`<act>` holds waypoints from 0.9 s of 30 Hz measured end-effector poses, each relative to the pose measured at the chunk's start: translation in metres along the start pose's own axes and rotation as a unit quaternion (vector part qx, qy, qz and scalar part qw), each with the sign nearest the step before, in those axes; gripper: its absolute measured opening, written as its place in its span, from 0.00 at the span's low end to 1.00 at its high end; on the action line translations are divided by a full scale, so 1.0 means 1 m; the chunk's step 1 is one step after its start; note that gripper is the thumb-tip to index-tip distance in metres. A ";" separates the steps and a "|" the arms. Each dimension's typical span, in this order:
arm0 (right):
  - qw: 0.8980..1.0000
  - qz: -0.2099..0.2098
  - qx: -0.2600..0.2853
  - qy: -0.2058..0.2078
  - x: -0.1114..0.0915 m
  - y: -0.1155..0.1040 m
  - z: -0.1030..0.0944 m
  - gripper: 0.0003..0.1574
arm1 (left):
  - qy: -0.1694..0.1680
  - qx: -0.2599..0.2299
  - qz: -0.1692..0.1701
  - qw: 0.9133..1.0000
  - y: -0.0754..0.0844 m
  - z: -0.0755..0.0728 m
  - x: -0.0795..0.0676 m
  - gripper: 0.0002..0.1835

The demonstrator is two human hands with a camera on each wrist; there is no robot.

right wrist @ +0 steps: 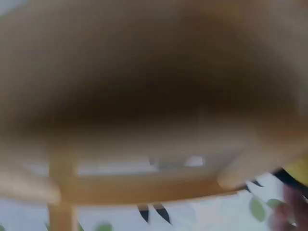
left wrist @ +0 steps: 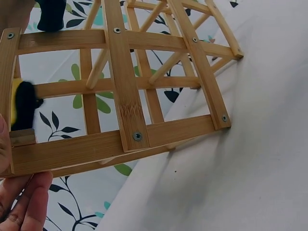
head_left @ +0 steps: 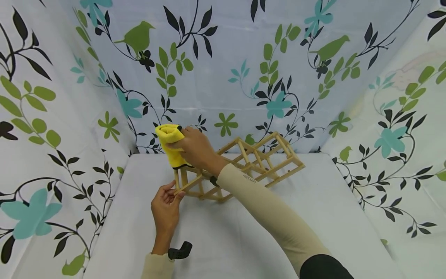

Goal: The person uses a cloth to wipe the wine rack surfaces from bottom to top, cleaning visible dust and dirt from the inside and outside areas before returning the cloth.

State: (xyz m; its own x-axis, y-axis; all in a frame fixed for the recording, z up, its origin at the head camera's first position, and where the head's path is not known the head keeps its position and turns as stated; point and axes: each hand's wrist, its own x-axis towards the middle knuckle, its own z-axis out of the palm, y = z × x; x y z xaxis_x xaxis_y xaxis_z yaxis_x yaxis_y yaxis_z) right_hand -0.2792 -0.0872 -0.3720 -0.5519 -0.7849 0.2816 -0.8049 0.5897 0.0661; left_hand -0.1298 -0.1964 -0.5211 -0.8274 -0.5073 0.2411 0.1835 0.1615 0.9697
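Note:
A wooden lattice rack [head_left: 251, 162] of slats and round dowels stands tilted over the white table, its left end raised toward me. My left hand [head_left: 166, 205] grips the rack's near left corner between thumb and fingers; the left wrist view shows those fingers [left wrist: 36, 202] under a slat. In my right hand [head_left: 196, 149] is a folded yellow cloth [head_left: 170, 145] with a dark edge, held against the rack's left end. The right wrist view is mostly blurred and dark, with a slat [right wrist: 144, 190] and a bit of yellow cloth [right wrist: 298, 171] showing.
The rack rests on a white-covered table [head_left: 223, 240]. A patterned curtain [head_left: 216, 77] with leaves, birds and flowers hangs behind the table and along both sides. Dark camera straps sit on both wrists, and my right forearm crosses over the rack's front.

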 end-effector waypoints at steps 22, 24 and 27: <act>0.977 -0.001 0.114 -0.181 0.001 -0.005 -0.005 0.27 | 0.058 -0.034 0.003 0.998 -0.002 0.012 -0.011 0.22; 0.987 0.001 0.071 -0.142 -0.001 -0.005 -0.003 0.25 | 0.061 -0.029 0.003 0.998 -0.004 0.013 -0.011 0.22; 0.989 -0.007 0.041 -0.141 -0.002 -0.006 0.001 0.23 | 0.062 -0.019 0.002 0.998 -0.006 0.014 -0.012 0.22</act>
State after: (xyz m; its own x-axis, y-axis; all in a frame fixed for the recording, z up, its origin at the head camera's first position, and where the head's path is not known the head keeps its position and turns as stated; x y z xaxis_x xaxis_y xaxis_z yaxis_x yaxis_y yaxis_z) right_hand -0.2733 -0.0894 -0.3737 -0.5700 -0.8216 0.0015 -0.8216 0.5700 -0.0128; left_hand -0.1282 -0.1788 -0.5301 -0.7545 -0.6086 0.2456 0.2086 0.1324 0.9690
